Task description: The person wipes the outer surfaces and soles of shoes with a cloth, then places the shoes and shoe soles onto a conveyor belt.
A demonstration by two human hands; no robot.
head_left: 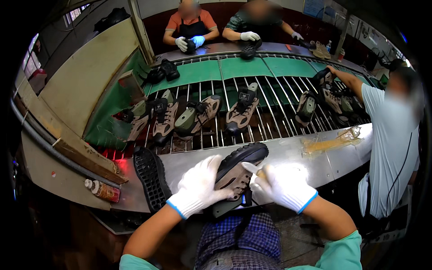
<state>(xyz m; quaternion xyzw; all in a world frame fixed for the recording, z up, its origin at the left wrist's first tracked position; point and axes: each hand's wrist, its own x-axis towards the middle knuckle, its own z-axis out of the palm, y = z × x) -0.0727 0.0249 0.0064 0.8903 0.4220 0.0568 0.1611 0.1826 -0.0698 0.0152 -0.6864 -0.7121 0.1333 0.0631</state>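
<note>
My left hand [197, 181], in a white knit glove, is closed round a brown and black shoe [235, 178] lying on its side at the bench edge. Its dark sole faces away from me, and a green shoe last [225, 207] fills its opening. In my gloved right hand [285, 185] is a small tool with a pale flat blade [249, 168], its tip against the shoe's side near the sole edge. Left of my left hand lies a loose black outsole [151, 177], its gridded side up.
Beyond the metal bench [288, 155], several shoes on lasts, one a brown shoe [243, 108], rest on a roller conveyor [270, 119]. A bottle [102, 190] lies at left. Two people work across the line; another person [389, 135] at right reaches toward shoes.
</note>
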